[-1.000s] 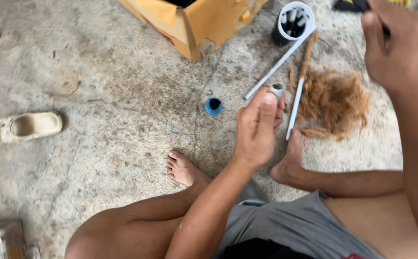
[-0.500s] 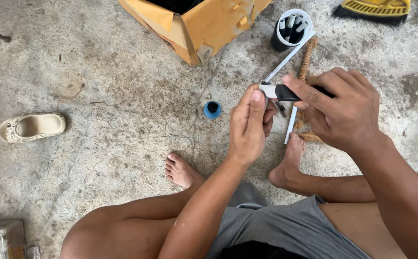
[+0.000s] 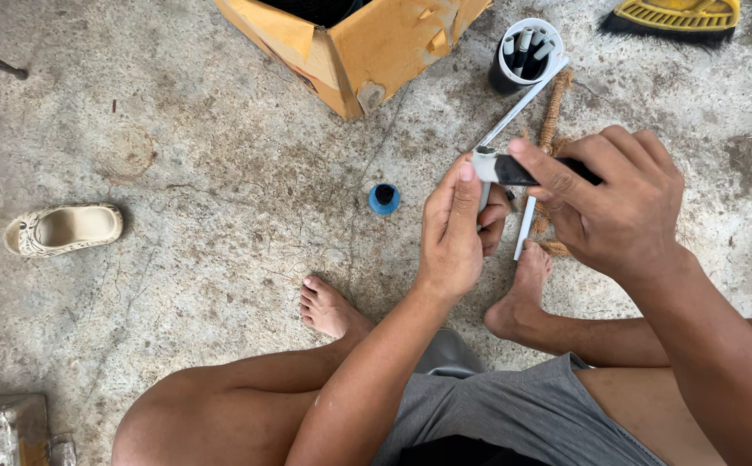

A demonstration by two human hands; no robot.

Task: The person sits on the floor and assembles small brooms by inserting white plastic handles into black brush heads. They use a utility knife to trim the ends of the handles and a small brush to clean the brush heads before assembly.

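Observation:
I sit on a concrete floor with both bare feet out in front. My left hand [image 3: 458,229] pinches a small white fitting [image 3: 484,164] between thumb and fingers. My right hand [image 3: 609,203] grips a black tool [image 3: 518,171] whose tip meets that white fitting. A small blue cap [image 3: 383,198] lies on the floor just left of my left hand. Under my hands, two thin white pipes [image 3: 522,99] and a bundle of brown fibre [image 3: 555,112] rest on the floor, partly hidden.
A yellow cardboard box [image 3: 367,43] stands at the top centre. A black cup holding several white tubes [image 3: 527,52] is beside it. A yellow brush [image 3: 673,17] lies top right, a pale sandal [image 3: 65,229] at left, a grey block [image 3: 0,427] bottom left.
My right hand came down from the upper right with the black tool and met the white fitting held by my left hand. Both hands then rose slightly together.

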